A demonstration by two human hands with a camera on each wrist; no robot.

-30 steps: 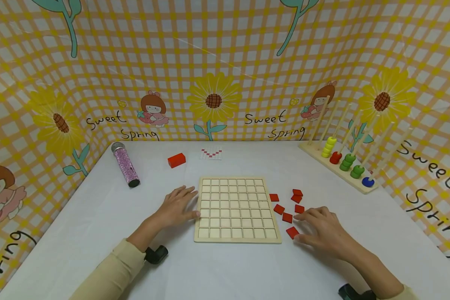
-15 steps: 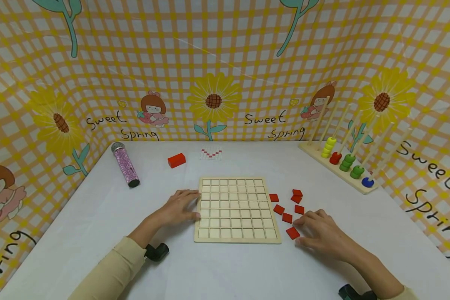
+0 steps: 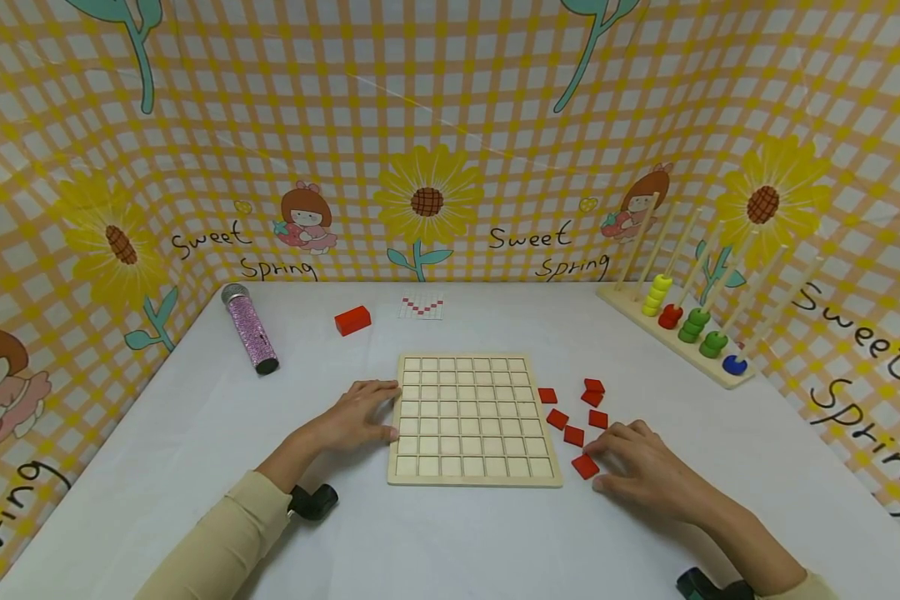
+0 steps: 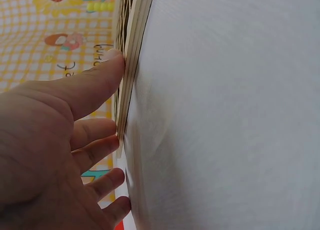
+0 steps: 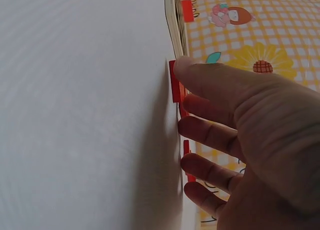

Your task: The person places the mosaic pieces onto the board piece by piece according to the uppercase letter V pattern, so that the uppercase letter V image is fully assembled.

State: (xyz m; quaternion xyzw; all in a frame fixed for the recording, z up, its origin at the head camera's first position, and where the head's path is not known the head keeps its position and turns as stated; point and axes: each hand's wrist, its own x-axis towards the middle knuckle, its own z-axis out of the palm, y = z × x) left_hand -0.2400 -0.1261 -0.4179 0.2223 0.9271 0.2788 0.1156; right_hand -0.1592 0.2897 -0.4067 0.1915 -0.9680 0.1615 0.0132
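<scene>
A wooden grid board (image 3: 472,481) lies flat in the middle of the table. My left hand (image 3: 351,417) touches its left edge, thumb and fingers spread along the side; in the left wrist view the thumb (image 4: 97,82) meets that edge. To the right of the board lie several thin red square tiles (image 3: 573,436). Beside them rests my right hand (image 3: 641,467), its fingers loosely bent and nothing gripped. The nearest red tile (image 3: 585,466) lies just left of its thumb and index finger. The right wrist view shows a red tile (image 5: 175,84) by the thumb.
At the back left are a pink glittery microphone (image 3: 251,332) and a red block (image 3: 353,321). A small card with a red square pattern (image 3: 422,307) lies behind the board. A wooden peg rack with colored beads (image 3: 675,337) stands at the back right. Patterned cloth walls surround the table.
My left hand's fingers have come down and forward against the board's edge. My right hand has drawn back slightly from the nearest tile. The board and tiles look unmoved.
</scene>
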